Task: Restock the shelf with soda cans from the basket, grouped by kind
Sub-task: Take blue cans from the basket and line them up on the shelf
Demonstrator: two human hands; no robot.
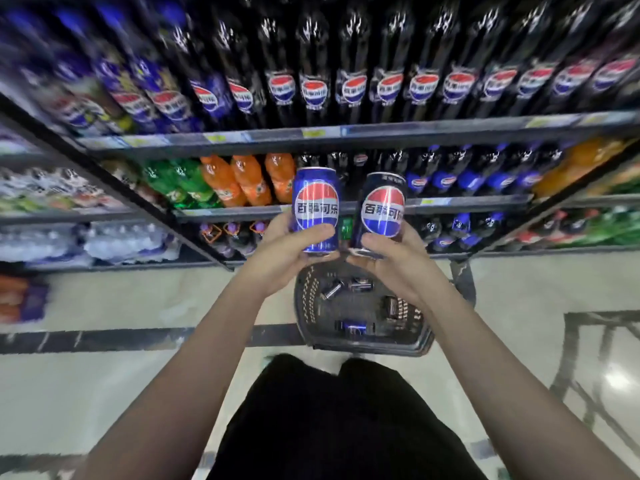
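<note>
At the centre of the frame the person holds up two soda cans side by side, close together. The left hand (pixel 291 249) grips a blue can (pixel 316 209), thumb curled across its lower front; the right hand (pixel 388 258) grips a black can (pixel 381 211), which tilts slightly to the right. Both show the round red, white and blue logo.

Just below the hands, a dark basket (pixel 360 342) sits on the floor, and several cans lie on their sides in it — one blue one (pixel 355 328) near the front, darker ones further back.

Behind the cans, the shelf (pixel 346 135) fills the upper frame: a long row of dark cola bottles (pixel 388 84) on top, orange bottles (pixel 249 181) and green bottles (pixel 173 185) on the level beneath, at centre left. The floor (pixel 138 299) is pale and glossy with dark bands — the edges of the view are blurred.
</note>
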